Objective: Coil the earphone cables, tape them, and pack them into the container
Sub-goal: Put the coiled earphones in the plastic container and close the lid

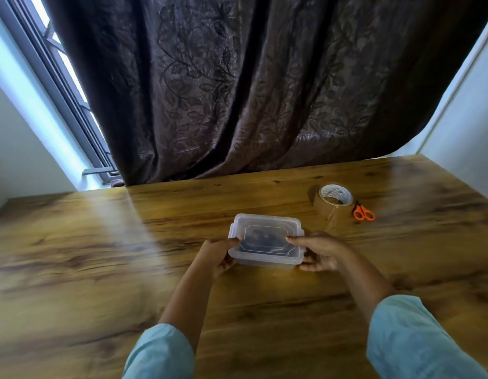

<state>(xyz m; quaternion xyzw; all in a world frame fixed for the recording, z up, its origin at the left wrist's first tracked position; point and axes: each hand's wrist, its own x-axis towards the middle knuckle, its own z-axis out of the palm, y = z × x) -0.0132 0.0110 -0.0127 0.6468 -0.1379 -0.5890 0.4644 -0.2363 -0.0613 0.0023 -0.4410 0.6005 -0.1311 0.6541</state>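
A person in light blue sleeves is standing over a wooden desk point(100, 255), holding a small clear plastic container point(266, 242) between both hands. The container is sitting on the desk near the middle, a little toward the far edge, with its lid on. Dark shapes are showing through the lid, too blurred to make out.

The left hand point(217, 255) is gripping the container's left end, thumb lying on top of the lid's left rim and fingers curling around the near side below. The right hand point(319, 251) is gripping the right end, thumb pressing down on the lid's right rim and fingers wrapping the side beneath it.

Toward the far right corner of the desk, a roll of brown packing tape point(334, 199) is standing on its edge. Just to its right, a small pair of orange-handled scissors point(363, 212) is lying flat, well apart from the container.

Beyond the far edge, a dark patterned curtain point(251, 91) is hanging, with a window point(60, 64) showing at its left.
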